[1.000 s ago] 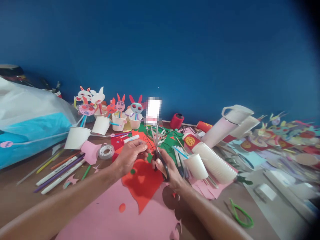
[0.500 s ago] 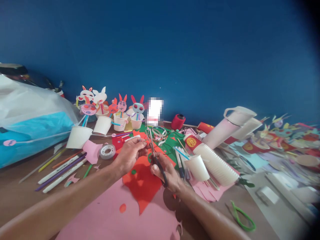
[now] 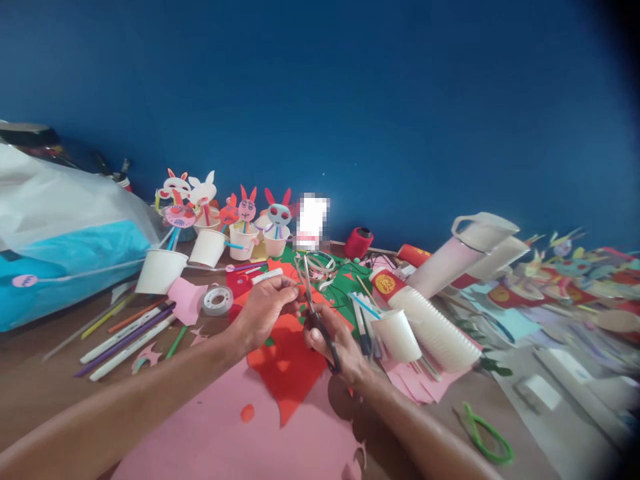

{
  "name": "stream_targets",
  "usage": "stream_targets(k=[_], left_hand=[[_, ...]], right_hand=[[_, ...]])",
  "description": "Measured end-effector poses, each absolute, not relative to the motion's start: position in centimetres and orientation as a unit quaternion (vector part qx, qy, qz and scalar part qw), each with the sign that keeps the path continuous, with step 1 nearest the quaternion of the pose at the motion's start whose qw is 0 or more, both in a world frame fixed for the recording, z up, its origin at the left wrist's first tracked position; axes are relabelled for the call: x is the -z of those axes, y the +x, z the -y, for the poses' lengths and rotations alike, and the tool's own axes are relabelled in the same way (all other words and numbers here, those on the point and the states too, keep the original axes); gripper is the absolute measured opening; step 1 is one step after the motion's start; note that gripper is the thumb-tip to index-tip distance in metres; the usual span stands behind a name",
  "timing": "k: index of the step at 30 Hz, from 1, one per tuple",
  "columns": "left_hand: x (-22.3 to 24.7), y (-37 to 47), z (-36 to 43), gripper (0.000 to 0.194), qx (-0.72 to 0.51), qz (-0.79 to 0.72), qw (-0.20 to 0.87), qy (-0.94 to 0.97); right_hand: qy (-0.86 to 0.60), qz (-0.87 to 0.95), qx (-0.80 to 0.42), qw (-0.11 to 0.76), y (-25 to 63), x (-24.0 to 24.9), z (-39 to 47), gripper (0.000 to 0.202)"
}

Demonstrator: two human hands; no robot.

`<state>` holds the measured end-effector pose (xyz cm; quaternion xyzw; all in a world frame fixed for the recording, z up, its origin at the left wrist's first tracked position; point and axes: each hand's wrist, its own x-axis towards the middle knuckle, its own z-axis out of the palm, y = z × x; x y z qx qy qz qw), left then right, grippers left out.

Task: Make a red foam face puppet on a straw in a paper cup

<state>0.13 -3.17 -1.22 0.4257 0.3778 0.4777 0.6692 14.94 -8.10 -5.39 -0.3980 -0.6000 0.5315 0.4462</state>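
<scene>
Right hand [image 3: 333,340] has its fingers wrapped round the scissors [image 3: 314,303]; the left [image 3: 270,307] pinches a tiny red scrap [image 3: 301,290] at its fingertips, right beside the blades.

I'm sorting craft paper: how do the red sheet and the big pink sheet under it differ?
The red sheet narrows to a point near the person; the pink sheet spreads much wider. The red sheet lies on top, the pink sheet partly beneath. Both look thin.

The left hand [image 3: 270,305] is pinching its fingers [image 3: 291,295] together. Just beside the left hand, the right hand [image 3: 336,341] is curling, thumb uppermost.
</scene>
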Motion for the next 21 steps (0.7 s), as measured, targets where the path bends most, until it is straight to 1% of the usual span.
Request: stream_targets(k=[8,16,21], left_hand=[[1.12,0.12,3.26,0.006,-0.477,-0.381,0.666,0.428],[1.22,0.15,3.25,0.006,-0.477,-0.392,0.652,0.441],[1.35,0.18,3.24,0.006,-0.479,-0.39,0.649,0.443]], right_hand=[[-0.414,0.606,-0.517,0.441,15.21,5.78,8.05,0.046],[-0.402,0.585,-0.545,0.447,15.02,5.69,7.99,0.042],[-0.403,0.563,-0.563,0.452,14.83,5.54,8.06,0.043]])
